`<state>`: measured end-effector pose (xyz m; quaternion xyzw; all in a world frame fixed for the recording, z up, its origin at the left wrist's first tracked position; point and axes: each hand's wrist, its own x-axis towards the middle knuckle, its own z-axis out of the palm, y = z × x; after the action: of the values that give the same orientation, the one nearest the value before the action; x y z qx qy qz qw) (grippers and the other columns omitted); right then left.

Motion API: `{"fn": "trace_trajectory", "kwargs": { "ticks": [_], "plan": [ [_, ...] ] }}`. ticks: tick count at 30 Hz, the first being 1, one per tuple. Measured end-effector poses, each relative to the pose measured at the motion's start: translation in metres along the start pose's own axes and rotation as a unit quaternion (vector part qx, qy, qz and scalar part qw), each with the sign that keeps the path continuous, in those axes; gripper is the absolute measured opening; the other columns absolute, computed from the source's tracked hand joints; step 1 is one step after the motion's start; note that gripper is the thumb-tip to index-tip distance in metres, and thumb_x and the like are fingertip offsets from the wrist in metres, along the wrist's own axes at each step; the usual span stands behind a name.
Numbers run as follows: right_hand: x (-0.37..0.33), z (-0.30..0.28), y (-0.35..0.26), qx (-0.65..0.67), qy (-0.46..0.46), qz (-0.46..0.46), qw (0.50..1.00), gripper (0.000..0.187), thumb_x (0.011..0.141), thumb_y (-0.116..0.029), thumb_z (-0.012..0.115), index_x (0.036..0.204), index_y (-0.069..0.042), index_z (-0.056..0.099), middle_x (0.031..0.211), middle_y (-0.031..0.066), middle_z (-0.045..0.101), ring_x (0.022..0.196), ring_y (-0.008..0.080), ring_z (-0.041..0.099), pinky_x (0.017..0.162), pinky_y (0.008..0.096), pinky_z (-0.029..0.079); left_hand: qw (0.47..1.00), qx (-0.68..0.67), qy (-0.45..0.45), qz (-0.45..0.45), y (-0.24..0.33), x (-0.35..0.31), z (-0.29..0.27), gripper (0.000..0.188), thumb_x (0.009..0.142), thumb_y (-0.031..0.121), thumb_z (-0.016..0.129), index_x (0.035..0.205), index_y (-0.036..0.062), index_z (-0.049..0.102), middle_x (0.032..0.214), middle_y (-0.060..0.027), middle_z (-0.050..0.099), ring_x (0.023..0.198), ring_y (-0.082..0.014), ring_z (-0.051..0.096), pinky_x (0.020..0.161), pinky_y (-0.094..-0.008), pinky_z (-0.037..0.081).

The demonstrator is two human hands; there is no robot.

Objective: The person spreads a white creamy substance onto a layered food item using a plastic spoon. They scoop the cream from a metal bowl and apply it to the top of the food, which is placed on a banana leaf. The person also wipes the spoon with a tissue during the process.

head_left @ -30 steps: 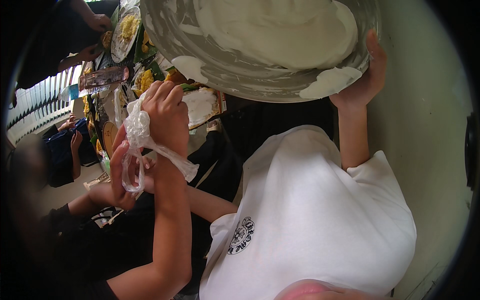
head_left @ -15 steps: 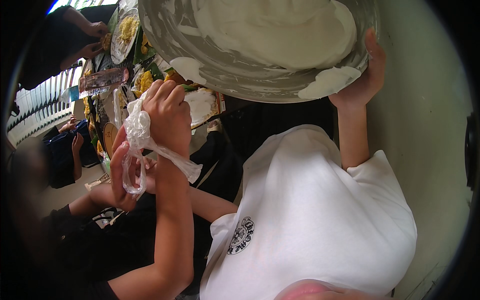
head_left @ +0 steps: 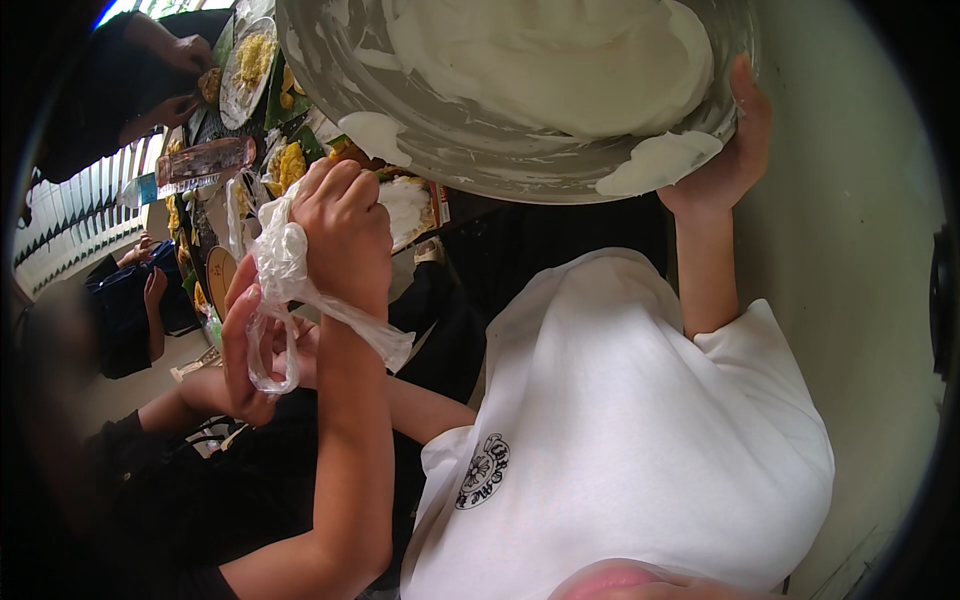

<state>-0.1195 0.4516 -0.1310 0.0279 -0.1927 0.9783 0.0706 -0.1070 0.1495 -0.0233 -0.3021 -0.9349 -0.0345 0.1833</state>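
My right hand (head_left: 725,165) grips the near right rim of a large metal bowl (head_left: 470,180), its thumb up along the side. Thick white cream (head_left: 560,70) fills the bowl's middle, with smears and blobs around the wall. My left forearm (head_left: 430,410) reaches left behind a co-worker's bare arm. Of my left hand (head_left: 305,360) only a part shows beyond that arm, close to a crumpled clear plastic bag (head_left: 285,260); its fingers are mostly hidden. A co-worker's fist (head_left: 345,215) grips the bag, and another hand (head_left: 245,360) is beside its hanging loop.
A black-clothed co-worker (head_left: 260,500) stands close at my left. Behind is a crowded table with a plate of yellow food (head_left: 255,60), a pinkish clear container (head_left: 205,165) and a white-smeared sheet (head_left: 405,210). Another person's hands (head_left: 185,75) work there. A pale wall (head_left: 840,250) is at right.
The co-worker's fist and forearm have shifted slightly right, and the plastic bag has moved with them. My right hand and the bowl are almost unmoved.
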Motion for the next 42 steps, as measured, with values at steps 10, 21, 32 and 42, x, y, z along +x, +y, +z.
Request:
{"fn": "trace_trajectory", "kwargs": {
  "ticks": [10, 21, 32, 42],
  "plan": [
    [-0.001, 0.007, -0.003, 0.01, 0.001, 0.011, 1.0, 0.049, 0.099, -0.037, 0.042, 0.13, -0.002, 0.054, 0.13, 0.0133, 0.059, 0.121, 0.0266, 0.057, 0.103, 0.0414, 0.046, 0.998, 0.057, -0.008, -0.026, -0.016, -0.013, -0.011, 0.016, 0.054, 0.009, 0.06, 0.056, 0.0042, 0.045, 0.062, -0.0082, 0.046, 0.065, -0.025, 0.053, 0.058, -0.0374, 0.043],
    [-0.002, -0.002, -0.002, 0.113, -0.078, 0.037, 0.99, 0.046, 0.099, -0.035, 0.042, 0.132, -0.005, 0.053, 0.133, 0.0127, 0.057, 0.126, 0.0271, 0.052, 0.105, 0.0424, 0.044, 0.998, 0.041, -0.034, -0.025, -0.025, -0.018, -0.005, 0.015, 0.055, 0.01, 0.059, 0.056, 0.0058, 0.044, 0.063, -0.007, 0.045, 0.066, -0.0246, 0.052, 0.057, -0.037, 0.041],
    [0.0, -0.004, 0.008, 0.033, -0.037, 0.0, 0.999, 0.045, 0.099, -0.037, 0.045, 0.127, -0.004, 0.056, 0.129, 0.0101, 0.059, 0.122, 0.0229, 0.055, 0.102, 0.0384, 0.045, 0.999, 0.037, 0.009, -0.036, -0.04, -0.019, 0.004, 0.018, 0.056, 0.009, 0.058, 0.055, 0.0049, 0.041, 0.06, -0.0068, 0.04, 0.061, -0.0252, 0.046, 0.055, -0.0398, 0.037],
    [0.001, 0.013, 0.023, -0.008, 0.013, 0.04, 0.999, 0.047, 0.099, -0.036, 0.045, 0.131, -0.003, 0.053, 0.132, 0.0106, 0.058, 0.124, 0.0249, 0.054, 0.103, 0.0407, 0.044, 0.983, -0.098, -0.003, -0.157, -0.022, -0.035, -0.015, 0.02, 0.071, 0.006, 0.059, 0.061, 0.0068, 0.042, 0.065, -0.0045, 0.044, 0.06, -0.0186, 0.048, 0.051, -0.0295, 0.038]
  ]
}}
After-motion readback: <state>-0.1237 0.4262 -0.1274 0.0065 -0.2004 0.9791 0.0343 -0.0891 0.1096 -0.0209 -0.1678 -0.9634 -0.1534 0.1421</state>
